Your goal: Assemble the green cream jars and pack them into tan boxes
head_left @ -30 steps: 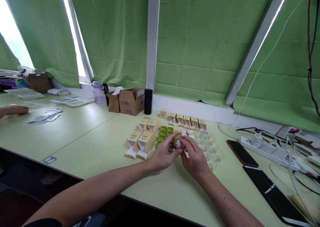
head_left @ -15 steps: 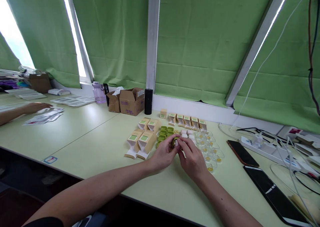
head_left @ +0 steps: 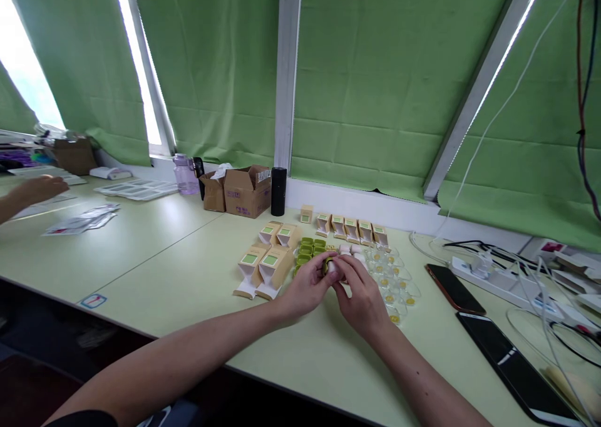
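Note:
My left hand is closed around a small olive-green cup, tilted towards me. Pressed together at its opening are the fingers of my right hand, on a small white piece that is mostly hidden. Just beyond my left hand, more green cups stand in rows. White pieces lie behind my right hand, partly covered by it. To the right are several clear plastic pieces with yellow centres. Open kraft boxes with green labels stand left of the cups.
More kraft boxes line the back. Cardboard cartons, a black cylinder and a purple bottle stand by the wall. Two phones and a power strip with cables lie right. At far left, another person's hand hovers near flat packets.
My hands stay in nearly the same place, with the right fingers slightly shifted on the white piece. The other person's hand has lifted and moved left, away from the packets.

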{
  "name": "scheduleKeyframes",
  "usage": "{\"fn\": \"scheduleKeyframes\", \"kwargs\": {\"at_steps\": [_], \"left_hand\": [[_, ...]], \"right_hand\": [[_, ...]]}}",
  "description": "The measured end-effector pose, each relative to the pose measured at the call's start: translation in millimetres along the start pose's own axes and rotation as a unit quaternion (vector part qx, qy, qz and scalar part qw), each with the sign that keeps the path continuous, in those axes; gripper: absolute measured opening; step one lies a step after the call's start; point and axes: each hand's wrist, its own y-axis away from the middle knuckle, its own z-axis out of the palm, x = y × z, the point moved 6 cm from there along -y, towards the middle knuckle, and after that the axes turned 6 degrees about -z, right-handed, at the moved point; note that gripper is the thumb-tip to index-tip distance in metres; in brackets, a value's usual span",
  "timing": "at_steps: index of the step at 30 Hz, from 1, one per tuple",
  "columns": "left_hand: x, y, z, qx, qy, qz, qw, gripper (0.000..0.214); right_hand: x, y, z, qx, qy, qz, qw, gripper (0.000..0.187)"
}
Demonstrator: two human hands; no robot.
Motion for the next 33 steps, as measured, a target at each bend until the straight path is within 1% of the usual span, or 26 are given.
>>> {"fn": "scheduleKeyframes", "kwargs": {"at_steps": [3,5,12,17,19,21,22,24,25,26,28,30,33], "left_hand": [[3,-2,-0.4,-0.027,0.038,-0.003,0.999,0.068],[3,-3,-2.0,-0.032,0.044,-0.006,0.998,0.069],[0,-5,-3.2,-0.049,0.07,-0.026,0.996,0.076],[4,-5,-3.2,-0.056,0.059,-0.032,0.996,0.075],[5,-4,-4.0,-0.066,0.045,-0.037,0.996,0.075],[8,-2,-7.5,-0.066,0.012,-0.031,0.997,0.071],[11,-1,-10.8,-0.056,-0.017,-0.019,0.998,0.066],[19,0,-19.0,-0.018,-0.103,0.032,0.994,0.052],[24,2,-22.5,0.004,-0.156,0.07,0.985,0.046],[30,4,-24.5,0.023,-0.211,0.112,0.971,0.042],[39,8,-23.0,0.037,-0.31,0.195,0.93,0.045],[43,13,-16.9,0.031,-0.383,0.258,0.886,0.054],[44,18,-5.9,0.01,-0.459,0.31,0.832,0.061]], "right_hand": [[4,1,0,0.003,-0.031,0.019,0.999,0.06],[7,2,0,0.005,-0.039,0.023,0.999,0.059],[12,5,2,0.01,-0.041,0.037,0.998,0.048],[12,4,0,0.008,-0.066,0.059,0.996,0.039],[14,4,-1,0.009,-0.081,0.093,0.992,0.038],[20,5,-3,0.015,-0.111,0.147,0.983,0.039],[24,6,-3,0.019,-0.135,0.178,0.975,0.04],[31,10,-1,0.026,-0.199,0.237,0.951,0.041],[35,11,0,0.03,-0.232,0.264,0.936,0.042],[38,13,2,0.035,-0.261,0.288,0.921,0.043],[42,15,4,0.048,-0.308,0.327,0.892,0.046],[44,16,8,0.059,-0.344,0.355,0.867,0.048],[43,15,13,0.059,-0.391,0.384,0.834,0.05]]}}
